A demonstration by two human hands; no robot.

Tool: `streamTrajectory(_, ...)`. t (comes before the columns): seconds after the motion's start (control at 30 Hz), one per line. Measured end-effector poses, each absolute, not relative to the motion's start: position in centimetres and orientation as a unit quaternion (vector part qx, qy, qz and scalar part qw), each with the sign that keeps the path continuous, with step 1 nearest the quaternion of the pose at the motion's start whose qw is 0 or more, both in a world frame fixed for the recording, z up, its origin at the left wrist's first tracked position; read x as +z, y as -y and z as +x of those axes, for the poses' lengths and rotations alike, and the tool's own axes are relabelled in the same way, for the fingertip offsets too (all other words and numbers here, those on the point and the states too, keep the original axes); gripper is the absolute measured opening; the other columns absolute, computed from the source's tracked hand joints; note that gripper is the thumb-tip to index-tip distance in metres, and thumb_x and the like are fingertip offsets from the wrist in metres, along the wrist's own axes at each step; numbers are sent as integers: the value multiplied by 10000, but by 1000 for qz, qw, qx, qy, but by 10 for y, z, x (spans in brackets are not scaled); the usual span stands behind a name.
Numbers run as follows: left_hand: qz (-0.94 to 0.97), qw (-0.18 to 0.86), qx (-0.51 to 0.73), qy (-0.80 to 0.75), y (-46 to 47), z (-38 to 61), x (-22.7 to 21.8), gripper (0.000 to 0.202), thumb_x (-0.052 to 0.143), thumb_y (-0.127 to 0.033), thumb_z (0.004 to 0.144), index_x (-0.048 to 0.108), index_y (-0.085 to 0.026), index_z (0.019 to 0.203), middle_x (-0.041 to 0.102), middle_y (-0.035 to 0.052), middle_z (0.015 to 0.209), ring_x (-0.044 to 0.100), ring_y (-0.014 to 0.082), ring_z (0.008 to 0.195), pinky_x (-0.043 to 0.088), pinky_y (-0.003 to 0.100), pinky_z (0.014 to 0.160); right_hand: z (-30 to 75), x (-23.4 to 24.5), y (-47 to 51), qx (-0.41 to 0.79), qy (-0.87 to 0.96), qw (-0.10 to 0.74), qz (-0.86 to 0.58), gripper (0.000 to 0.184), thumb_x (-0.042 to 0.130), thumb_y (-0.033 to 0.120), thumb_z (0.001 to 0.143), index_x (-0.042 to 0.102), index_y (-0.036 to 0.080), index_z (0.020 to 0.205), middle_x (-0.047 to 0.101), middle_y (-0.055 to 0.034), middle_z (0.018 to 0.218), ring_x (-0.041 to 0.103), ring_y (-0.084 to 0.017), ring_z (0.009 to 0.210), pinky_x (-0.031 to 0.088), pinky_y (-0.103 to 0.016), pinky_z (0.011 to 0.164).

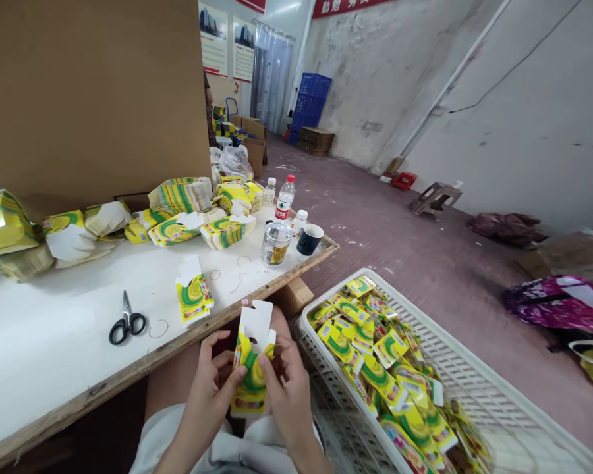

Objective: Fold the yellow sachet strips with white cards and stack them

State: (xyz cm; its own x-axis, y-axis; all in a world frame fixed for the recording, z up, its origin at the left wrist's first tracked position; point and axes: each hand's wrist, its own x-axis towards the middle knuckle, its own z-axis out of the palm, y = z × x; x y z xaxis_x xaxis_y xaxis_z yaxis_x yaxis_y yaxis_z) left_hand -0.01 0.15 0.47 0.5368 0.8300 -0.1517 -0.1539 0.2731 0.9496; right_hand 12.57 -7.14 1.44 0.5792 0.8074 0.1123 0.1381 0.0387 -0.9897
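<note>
Between both hands, above my lap, is a small yellow and green cardboard box (251, 376) with its white top flaps standing up. My left hand (216, 375) grips its left side, thumb on the front. On the right side my right hand (287, 376) holds it too, with the thumb pressed on the front near the top opening. A few more flat boxes (194, 296) of the same kind lie on the white table (79, 316) just beyond. Black-handled scissors (126, 321) rest to their left. At my right a white plastic basket (449, 355) holds many such boxes.
Stacks of flat boxes (180, 197) line the back of the table by a large cardboard sheet (89, 85). A water bottle (285, 199), a clear jar (277, 245) and a dark mug (310, 239) stand near its right corner. Rubber bands lie around. Blue crates (312, 99) stand farther off.
</note>
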Motion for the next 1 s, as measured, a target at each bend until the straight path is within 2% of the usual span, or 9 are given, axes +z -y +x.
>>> streamTrajectory(0.07, 524, 722, 318, -322, -5, -5, 12, 674, 708, -420, 828, 380, -250, 1392, 743, 88, 1004, 721, 264, 925, 574, 331, 781, 130, 18, 74, 310, 370, 654, -583, 378, 637, 359, 898, 556, 202, 1233, 701, -86, 1037, 680, -204, 856, 552, -290, 748)
streamTrajectory(0.17, 555, 747, 248, -268, -11, -15, 24, 579, 648, -387, 888, 404, -251, 1395, 719, 107, 1099, 681, 270, 1033, 543, 345, 856, 137, 23, 79, 369, 386, 654, -536, 446, 650, 400, 890, 546, 238, 1292, 680, -103, 1150, 683, -231, 951, 547, -336, 822)
streamTrajectory(0.33, 499, 822, 196, -194, -10, -19, 31, 390, 753, -324, 815, 527, -236, 1121, 721, 52, 937, 686, 206, 840, 524, 285, 703, 147, 27, 86, 413, 411, 583, -566, 331, 585, 499, 918, 694, 198, 998, 617, -9, 719, 578, -159, 618, 455, -247, 565)
streamTrajectory(0.43, 463, 848, 195, -168, -3, -14, 28, 352, 800, -290, 773, 513, -229, 966, 693, -1, 826, 652, 142, 700, 484, 230, 627, 149, 30, 85, 364, 448, 567, -587, 383, 543, 486, 946, 699, 183, 772, 549, 5, 653, 511, -139, 586, 406, -242, 557)
streamTrajectory(0.5, 461, 844, 208, -177, 0, -12, 26, 396, 798, -290, 778, 502, -249, 1038, 692, -11, 826, 658, 137, 689, 482, 225, 628, 150, 31, 82, 326, 465, 576, -588, 377, 551, 455, 949, 697, 186, 729, 579, -17, 703, 554, -163, 668, 437, -261, 624)
streamTrajectory(0.63, 483, 823, 217, -206, -1, -10, 23, 744, 771, -354, 798, 342, -306, 1405, 730, 62, 994, 711, 210, 802, 545, 330, 729, 154, 29, 78, 312, 410, 621, -590, 283, 600, 424, 927, 677, 228, 1116, 667, -44, 865, 625, -192, 757, 513, -300, 706)
streamTrajectory(0.77, 553, 761, 236, -245, -7, -7, 18, 462, 742, -332, 811, 606, -218, 1238, 736, 114, 1119, 698, 268, 989, 560, 338, 809, 162, 33, 80, 284, 468, 602, -581, 302, 576, 462, 926, 771, 236, 967, 704, -90, 1015, 637, -251, 997, 500, -372, 890)
streamTrajectory(0.87, 607, 696, 264, -278, -8, -4, 15, 377, 700, -270, 837, 660, -232, 1210, 704, 105, 1249, 658, 281, 1127, 547, 341, 905, 164, 35, 82, 326, 471, 556, -602, 258, 630, 386, 882, 763, 233, 1040, 696, -54, 876, 627, -215, 804, 511, -321, 716)
streamTrajectory(1.0, 624, 693, 249, -261, -5, -2, 14, 395, 622, -218, 882, 633, -252, 1275, 667, 92, 1337, 619, 265, 1215, 488, 364, 1030, 159, 29, 80, 340, 439, 495, -668, 356, 636, 189, 800, 662, 214, 1154, 544, 62, 627, 443, -119, 508, 349, -222, 484)
